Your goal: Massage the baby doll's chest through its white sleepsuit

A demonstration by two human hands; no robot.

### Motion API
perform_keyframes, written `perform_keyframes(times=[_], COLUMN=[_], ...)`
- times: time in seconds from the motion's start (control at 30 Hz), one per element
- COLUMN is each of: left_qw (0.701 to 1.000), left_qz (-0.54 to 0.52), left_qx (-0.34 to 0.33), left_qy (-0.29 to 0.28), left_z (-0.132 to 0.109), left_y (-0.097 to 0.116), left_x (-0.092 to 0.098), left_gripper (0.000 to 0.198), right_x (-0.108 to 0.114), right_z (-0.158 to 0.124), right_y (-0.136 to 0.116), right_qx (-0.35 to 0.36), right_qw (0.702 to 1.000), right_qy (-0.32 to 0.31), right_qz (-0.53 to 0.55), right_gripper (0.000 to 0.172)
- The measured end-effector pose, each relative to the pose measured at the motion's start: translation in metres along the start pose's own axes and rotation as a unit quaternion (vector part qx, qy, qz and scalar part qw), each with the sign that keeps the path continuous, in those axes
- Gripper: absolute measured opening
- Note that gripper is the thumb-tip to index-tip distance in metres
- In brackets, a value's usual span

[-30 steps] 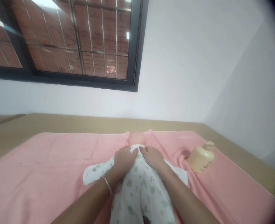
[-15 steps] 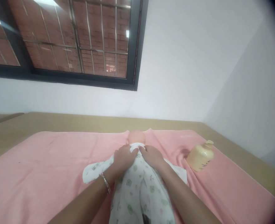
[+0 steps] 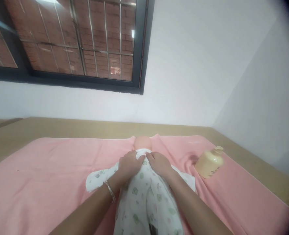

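A baby doll [image 3: 142, 143] lies on a pink blanket [image 3: 61, 163], only the top of its head showing beyond my hands. It wears a white baby garment [image 3: 148, 192] printed with small green figures, the sleeves spread out to both sides. At the left of the neckline, my left hand [image 3: 131, 165] pinches the cloth between thumb and fingers; a bracelet circles that wrist. Opposite it, my right hand [image 3: 159, 164] grips the neckline's right side. The two thumbs nearly meet at the middle of the chest. Some fingertips are hidden in the fabric.
On the blanket to the right, a cream-coloured bottle [image 3: 209, 163] with a pump-like top leans at a tilt. The blanket covers a tan surface [image 3: 85, 128] that meets a white wall [image 3: 183, 65]. A dark-framed barred window [image 3: 85, 81] is at upper left.
The view has shifted very slightly. Both hands keep the same hold on the garment's neckline, and the doll and bottle stay in place.
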State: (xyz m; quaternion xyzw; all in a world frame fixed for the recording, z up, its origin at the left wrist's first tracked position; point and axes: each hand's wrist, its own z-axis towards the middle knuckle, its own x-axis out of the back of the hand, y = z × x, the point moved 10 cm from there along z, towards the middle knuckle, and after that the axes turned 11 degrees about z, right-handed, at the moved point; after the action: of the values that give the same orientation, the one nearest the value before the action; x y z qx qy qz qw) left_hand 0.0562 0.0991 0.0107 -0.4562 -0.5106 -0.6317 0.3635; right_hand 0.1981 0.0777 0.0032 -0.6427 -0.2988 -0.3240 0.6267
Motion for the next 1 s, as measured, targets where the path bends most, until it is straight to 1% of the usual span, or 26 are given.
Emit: perform_keyframes(times=[0.17, 0.3, 0.47, 0.6, 0.63, 0.7, 0.77, 0.8, 0.87, 0.93, 1.0], left_qw=[1.000, 1.000, 0.999, 0.999, 0.999, 0.999, 0.999, 0.997, 0.992, 0.983, 0.977], left_qz=[0.018, 0.026, 0.028, 0.023, 0.019, 0.017, 0.035, 0.052, 0.098, 0.143, 0.168], left_qx=[0.006, 0.006, 0.018, 0.023, 0.019, 0.007, -0.003, -0.008, -0.025, -0.051, -0.076], left_qy=[0.008, 0.011, 0.039, 0.028, 0.025, 0.027, 0.038, 0.048, 0.074, 0.099, 0.109], left_z=[-0.001, -0.004, -0.011, -0.010, -0.009, -0.008, -0.008, -0.009, -0.013, -0.019, -0.023], left_y=[0.000, 0.002, 0.002, -0.001, -0.002, -0.001, 0.001, 0.003, 0.011, 0.021, 0.030], left_x=[0.002, 0.006, 0.013, 0.011, 0.010, 0.010, 0.012, 0.014, 0.018, 0.022, 0.022], left_gripper=[0.051, 0.051, 0.046, 0.049, 0.049, 0.047, 0.045, 0.044, 0.043, 0.037, 0.030], right_x=[0.001, 0.006, 0.011, 0.014, 0.016, 0.015, 0.013, 0.011, 0.012, 0.013, 0.011], right_z=[0.000, -0.003, -0.006, -0.013, -0.016, -0.024, -0.030, -0.031, -0.029, -0.022, -0.013], right_y=[-0.006, -0.010, -0.020, -0.027, -0.030, -0.039, -0.046, -0.046, -0.042, -0.030, -0.017], right_qx=[0.015, 0.014, 0.018, 0.005, 0.006, 0.016, 0.027, 0.025, 0.010, -0.014, -0.031], right_qw=[1.000, 1.000, 0.998, 0.995, 0.994, 0.990, 0.986, 0.985, 0.987, 0.993, 0.998], right_qy=[-0.004, 0.014, 0.028, 0.033, 0.036, 0.033, 0.020, 0.014, 0.017, 0.019, -0.002], right_qz=[-0.002, -0.021, -0.055, -0.091, -0.105, -0.137, -0.164, -0.169, -0.156, -0.112, -0.047], right_gripper=[0.070, 0.067, 0.063, 0.059, 0.056, 0.044, 0.029, 0.025, 0.028, 0.041, 0.051])
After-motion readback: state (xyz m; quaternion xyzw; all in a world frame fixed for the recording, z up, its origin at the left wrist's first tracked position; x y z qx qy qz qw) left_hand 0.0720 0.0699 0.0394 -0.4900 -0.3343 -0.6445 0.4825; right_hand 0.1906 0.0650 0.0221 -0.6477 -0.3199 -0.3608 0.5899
